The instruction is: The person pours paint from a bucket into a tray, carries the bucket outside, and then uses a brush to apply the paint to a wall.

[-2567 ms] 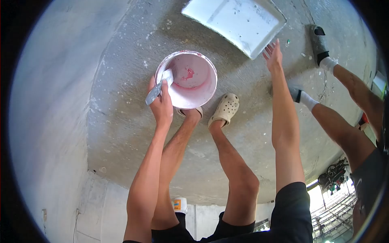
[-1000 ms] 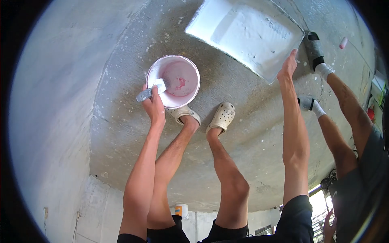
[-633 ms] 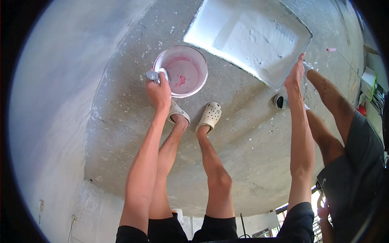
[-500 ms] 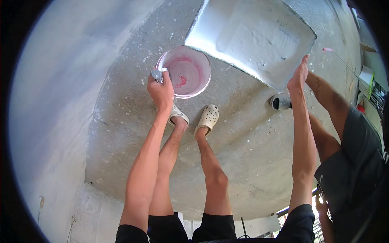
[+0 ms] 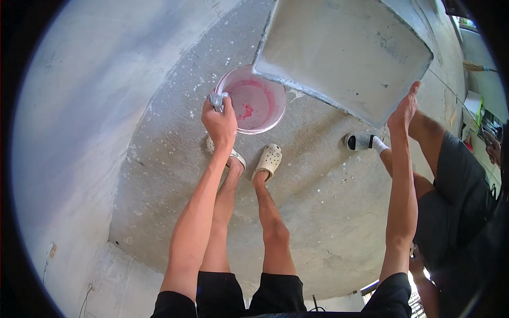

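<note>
My left hand (image 5: 220, 122) is closed round a grey metal tool (image 5: 216, 99) at the near left rim of a bucket; what the tool is I cannot make out. The bucket (image 5: 254, 103) is white with pinkish stains inside and stands on the floor. At the upper right a large grey tray (image 5: 344, 53) with pale residue is tilted, its near left corner over the bucket's rim. My right hand (image 5: 404, 110) grips the tray's near right corner, fingers partly hidden behind it.
Another person in dark shorts (image 5: 461, 175) stands at the right, a sandalled foot (image 5: 359, 141) near the tray. My light clogs (image 5: 269, 159) are below the bucket. A pale wall (image 5: 69, 132) rises at the left. A broom (image 5: 477, 67) lies at the far right.
The tray, bucket and both my hands appear slightly farther right in view. The white layer in the tray looks thinner and duller. The other person's foot and legs have shifted left.
</note>
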The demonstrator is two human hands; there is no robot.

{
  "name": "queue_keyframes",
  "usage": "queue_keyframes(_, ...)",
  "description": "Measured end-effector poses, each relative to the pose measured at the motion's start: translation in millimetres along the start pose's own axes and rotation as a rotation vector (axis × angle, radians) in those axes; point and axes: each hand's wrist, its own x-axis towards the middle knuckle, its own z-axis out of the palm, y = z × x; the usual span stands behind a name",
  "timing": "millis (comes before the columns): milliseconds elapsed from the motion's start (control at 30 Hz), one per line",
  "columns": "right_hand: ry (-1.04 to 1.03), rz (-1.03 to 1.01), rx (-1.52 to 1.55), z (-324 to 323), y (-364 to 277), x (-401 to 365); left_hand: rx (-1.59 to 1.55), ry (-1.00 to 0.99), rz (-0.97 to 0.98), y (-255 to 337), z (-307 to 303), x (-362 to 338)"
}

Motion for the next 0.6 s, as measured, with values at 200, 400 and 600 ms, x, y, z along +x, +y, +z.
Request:
queue_keyframes(200,-0.010,-0.053,-0.024,-5,-20,-5,-0.038,0.039,0.055,4,2,1)
queue_keyframes(400,0.035,-0.057,-0.035,-8,-33,-7,-0.066,0.050,0.071,12,1,2)
queue_keyframes(600,0.041,-0.112,-0.051,-8,-40,-12,-0.064,0.030,0.069,12,-2,2)
